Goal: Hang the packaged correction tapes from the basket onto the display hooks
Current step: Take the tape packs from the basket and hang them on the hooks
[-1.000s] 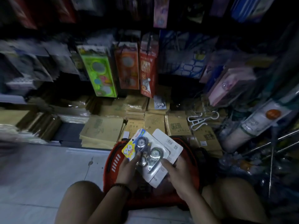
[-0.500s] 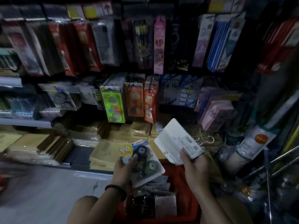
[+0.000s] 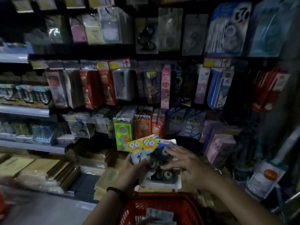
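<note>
Two packaged correction tapes (image 3: 146,146) with yellow "96" corners overlap in front of me, above the red basket (image 3: 159,207). My left hand (image 3: 134,169) grips them from below at their left edge, thumb on the front. My right hand (image 3: 186,163) lies over the front of the packs with spread, fairly straight fingers, covering the dark tape reels. More white packages (image 3: 159,214) lie inside the basket. Display hooks (image 3: 157,117) carry hanging packs on the wall ahead.
Rows of hanging stationery packs fill the display wall (image 3: 123,83). A green pack (image 3: 122,133) and an orange pack (image 3: 142,127) hang just behind my hands. Stacked brown notebooks (image 3: 40,169) lie low at the left. Pink packs (image 3: 219,146) lean at the right.
My view has tilted up from the basket to the display wall. My right hand brought its white-backed pack onto the left hand's pack; both now overlap face-up, raised higher.
</note>
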A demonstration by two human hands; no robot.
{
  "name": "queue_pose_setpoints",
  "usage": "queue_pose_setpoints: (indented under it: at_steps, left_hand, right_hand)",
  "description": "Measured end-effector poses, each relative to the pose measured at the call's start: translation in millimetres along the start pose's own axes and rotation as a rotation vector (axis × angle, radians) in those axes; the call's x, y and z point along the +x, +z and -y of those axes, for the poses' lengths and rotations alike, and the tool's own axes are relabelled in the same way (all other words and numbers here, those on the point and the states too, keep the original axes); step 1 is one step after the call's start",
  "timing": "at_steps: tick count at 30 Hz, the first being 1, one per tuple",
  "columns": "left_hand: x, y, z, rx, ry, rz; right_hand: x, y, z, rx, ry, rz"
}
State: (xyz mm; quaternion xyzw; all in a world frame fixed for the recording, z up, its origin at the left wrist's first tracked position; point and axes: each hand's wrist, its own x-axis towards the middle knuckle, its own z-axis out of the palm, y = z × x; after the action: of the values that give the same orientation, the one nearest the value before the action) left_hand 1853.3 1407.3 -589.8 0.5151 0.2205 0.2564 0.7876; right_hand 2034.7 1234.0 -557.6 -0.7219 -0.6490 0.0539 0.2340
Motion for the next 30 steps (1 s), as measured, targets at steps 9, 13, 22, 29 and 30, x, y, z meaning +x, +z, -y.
queue_pose_setpoints:
  at_steps: [9, 13, 22, 29, 30]
  left_hand:
    - [19, 0, -100, 0.119, 0.207, 0.038]
    - [36, -2, -143, 0.16, 0.25, 0.061]
    - [72, -8, -246, 0.165, 0.353, -0.018]
    - [104, -10, -306, 0.262, 0.728, -0.257]
    - [108, -12, -312, 0.274, 0.764, -0.285]
  right_hand:
    - [66, -67, 57, -0.158, -0.015, -0.055]
    - [104, -96, 67, -0.189, -0.034, -0.076]
    - [201, -186, 78, -0.373, -0.12, -0.292]
    - [264, -239, 86, -0.612, -0.143, -0.488]
    - [273, -244, 86, -0.636, -0.143, -0.507]
